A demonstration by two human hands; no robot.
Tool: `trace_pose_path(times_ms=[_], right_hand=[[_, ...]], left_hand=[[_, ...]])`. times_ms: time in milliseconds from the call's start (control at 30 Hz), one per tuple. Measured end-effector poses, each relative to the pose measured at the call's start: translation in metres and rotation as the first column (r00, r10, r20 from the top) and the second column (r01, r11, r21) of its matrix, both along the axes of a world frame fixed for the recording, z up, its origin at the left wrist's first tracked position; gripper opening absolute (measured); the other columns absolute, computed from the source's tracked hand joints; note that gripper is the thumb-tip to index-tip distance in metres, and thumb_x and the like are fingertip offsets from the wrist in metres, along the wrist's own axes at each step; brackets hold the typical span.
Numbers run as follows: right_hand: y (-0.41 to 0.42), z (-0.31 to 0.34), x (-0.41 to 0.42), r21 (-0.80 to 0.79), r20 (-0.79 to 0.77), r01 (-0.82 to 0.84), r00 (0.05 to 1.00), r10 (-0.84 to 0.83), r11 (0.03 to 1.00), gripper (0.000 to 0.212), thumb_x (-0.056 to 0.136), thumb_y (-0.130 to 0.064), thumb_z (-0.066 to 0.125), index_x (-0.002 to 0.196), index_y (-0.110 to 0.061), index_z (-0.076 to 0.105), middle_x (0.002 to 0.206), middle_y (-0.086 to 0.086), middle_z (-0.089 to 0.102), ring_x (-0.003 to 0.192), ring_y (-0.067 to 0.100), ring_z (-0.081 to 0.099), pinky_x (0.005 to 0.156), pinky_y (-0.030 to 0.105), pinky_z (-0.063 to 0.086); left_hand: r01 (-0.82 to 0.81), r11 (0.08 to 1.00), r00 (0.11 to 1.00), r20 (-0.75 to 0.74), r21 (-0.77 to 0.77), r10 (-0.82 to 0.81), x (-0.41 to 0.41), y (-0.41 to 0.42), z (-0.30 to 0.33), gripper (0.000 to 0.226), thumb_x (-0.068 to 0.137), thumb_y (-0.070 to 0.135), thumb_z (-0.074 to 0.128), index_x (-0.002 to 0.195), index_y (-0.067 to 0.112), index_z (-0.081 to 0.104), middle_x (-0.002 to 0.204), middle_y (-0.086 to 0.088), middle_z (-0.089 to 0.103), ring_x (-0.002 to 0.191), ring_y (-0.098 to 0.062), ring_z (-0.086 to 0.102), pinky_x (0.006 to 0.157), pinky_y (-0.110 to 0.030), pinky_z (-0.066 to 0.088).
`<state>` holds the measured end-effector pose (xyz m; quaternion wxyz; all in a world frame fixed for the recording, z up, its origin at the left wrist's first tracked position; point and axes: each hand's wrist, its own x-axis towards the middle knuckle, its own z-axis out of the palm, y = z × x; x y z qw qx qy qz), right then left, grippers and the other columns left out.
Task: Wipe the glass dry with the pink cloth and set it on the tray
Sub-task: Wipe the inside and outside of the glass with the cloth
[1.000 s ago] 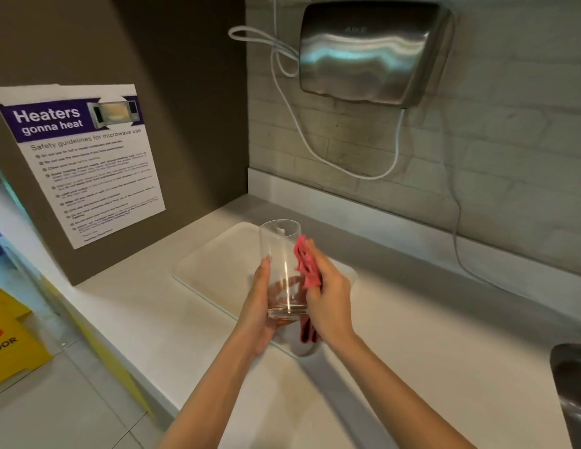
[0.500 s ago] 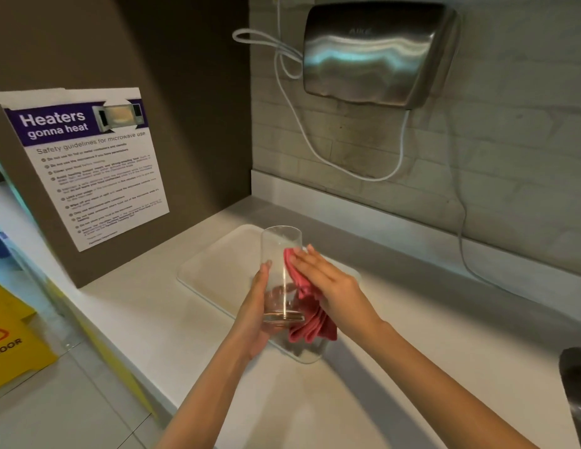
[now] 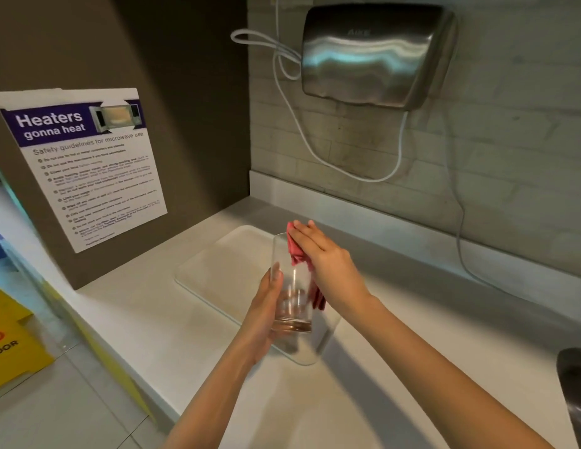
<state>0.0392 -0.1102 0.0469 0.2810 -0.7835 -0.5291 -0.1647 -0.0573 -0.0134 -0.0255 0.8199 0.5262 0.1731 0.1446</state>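
A tall clear glass (image 3: 290, 286) is held upright above the near right end of the white tray (image 3: 224, 264). My left hand (image 3: 266, 309) grips its lower half from the left. My right hand (image 3: 328, 264) presses the pink cloth (image 3: 297, 254) flat against the glass's right side near the rim, fingers stretched over the cloth. More cloth hangs down behind the glass. The tray lies flat on the pale counter with nothing on it.
A steel hand dryer (image 3: 376, 56) hangs on the tiled wall above, its white cord (image 3: 347, 173) looping down. A microwave safety poster (image 3: 85, 163) leans on the brown panel at left. A dark sink edge (image 3: 574, 393) shows at far right. A yellow floor sign (image 3: 10, 345) stands below left.
My right hand with the cloth has slid up the glass's right side, from its lower part to near the rim. The left hand keeps its grip on the glass.
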Motion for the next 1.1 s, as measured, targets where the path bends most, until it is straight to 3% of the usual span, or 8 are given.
trace_pose_path(times_ms=[133, 233, 400, 467, 600, 867, 1000, 1100], right_hand=[[0.006, -0.009, -0.010, -0.087, 0.087, -0.095, 0.991, 0.103, 0.992, 0.067, 0.080, 0.011, 0.059, 0.139, -0.010, 0.036, 0.149, 0.008, 0.035, 0.140, 0.024, 0.022, 0.113, 0.036, 0.023], [-0.021, -0.026, -0.014, -0.065, 0.062, -0.191, 0.979, 0.195, 0.979, 0.067, 0.081, 0.006, 0.062, 0.139, -0.012, 0.036, 0.148, 0.002, 0.032, 0.138, 0.019, 0.022, 0.110, 0.035, 0.023], [-0.007, -0.006, -0.001, 0.092, -0.076, -0.012, 0.997, 0.019, 0.996, 0.067, 0.081, 0.016, 0.050, 0.140, -0.012, 0.036, 0.149, 0.006, 0.034, 0.139, 0.023, 0.023, 0.112, 0.042, 0.028], [0.009, 0.004, -0.001, 0.059, -0.021, 0.015, 1.000, -0.014, 0.998, 0.065, 0.081, 0.016, 0.051, 0.139, -0.010, 0.038, 0.148, 0.009, 0.037, 0.139, 0.026, 0.025, 0.113, 0.042, 0.026], [0.001, -0.009, -0.010, -0.100, 0.165, -0.168, 0.969, 0.183, 0.981, 0.059, 0.080, 0.008, 0.061, 0.134, -0.007, 0.045, 0.143, 0.013, 0.045, 0.136, 0.031, 0.030, 0.110, 0.038, 0.017], [-0.006, -0.005, 0.008, 0.221, -0.175, -0.002, 0.984, 0.042, 0.975, 0.069, 0.078, 0.019, 0.053, 0.137, -0.016, 0.042, 0.144, 0.005, 0.043, 0.137, 0.021, 0.030, 0.112, 0.043, 0.029], [-0.004, -0.013, -0.005, 0.039, 0.016, -0.169, 0.986, 0.169, 0.985, 0.060, 0.080, 0.006, 0.062, 0.135, -0.013, 0.045, 0.144, 0.006, 0.043, 0.138, 0.018, 0.024, 0.114, 0.034, 0.020], [-0.031, -0.039, -0.011, 0.025, 0.000, -0.297, 0.955, 0.297, 0.955, 0.064, 0.080, 0.007, 0.064, 0.137, -0.014, 0.041, 0.146, 0.001, 0.038, 0.139, 0.018, 0.026, 0.115, 0.029, 0.019]], left_hand=[[-0.019, 1.000, 1.000, 0.007, -0.015, 0.019, 0.000, 0.004, 0.002, 0.064, 0.078, 0.064, 0.052, 0.134, 0.033, 0.048, 0.113, -0.016, 0.070, 0.095, -0.036, 0.071, 0.070, -0.048, 0.058], [-0.026, 0.999, 0.999, 0.024, -0.019, 0.027, -0.002, 0.008, 0.001, 0.065, 0.079, 0.068, 0.051, 0.136, 0.036, 0.046, 0.119, -0.015, 0.068, 0.100, -0.036, 0.069, 0.079, -0.053, 0.057], [-0.008, 1.000, 0.999, 0.033, 0.014, 0.007, 0.001, -0.001, -0.001, 0.063, 0.081, 0.064, 0.053, 0.138, 0.042, 0.039, 0.124, -0.012, 0.066, 0.103, -0.036, 0.068, 0.084, -0.062, 0.053], [-0.032, 0.998, 0.999, 0.031, 0.045, 0.030, 0.004, -0.005, 0.000, 0.066, 0.077, 0.064, 0.054, 0.137, 0.040, 0.041, 0.120, -0.012, 0.067, 0.101, -0.034, 0.069, 0.080, -0.055, 0.057], [-0.060, 0.997, 0.998, 0.032, -0.041, 0.061, 0.004, -0.002, 0.002, 0.068, 0.074, 0.069, 0.053, 0.130, 0.031, 0.051, 0.114, -0.014, 0.071, 0.095, -0.036, 0.070, 0.069, -0.048, 0.058], [0.044, 0.993, 0.998, 0.051, -0.107, -0.038, 0.003, -0.007, 0.002, 0.049, 0.088, 0.058, 0.048, 0.133, 0.041, 0.044, 0.120, -0.016, 0.068, 0.096, -0.033, 0.070, 0.068, -0.047, 0.058], [0.028, 0.990, 0.999, 0.036, -0.141, -0.023, 0.002, -0.003, 0.005, 0.068, 0.080, 0.065, 0.048, 0.131, 0.020, 0.054, 0.112, -0.018, 0.071, 0.086, -0.030, 0.070, 0.070, -0.044, 0.058], [0.050, 0.975, 0.996, 0.088, -0.215, -0.032, -0.002, 0.004, 0.005, 0.069, 0.077, 0.067, 0.051, 0.130, 0.024, 0.057, 0.115, -0.018, 0.070, 0.095, -0.033, 0.071, 0.077, -0.044, 0.055]])
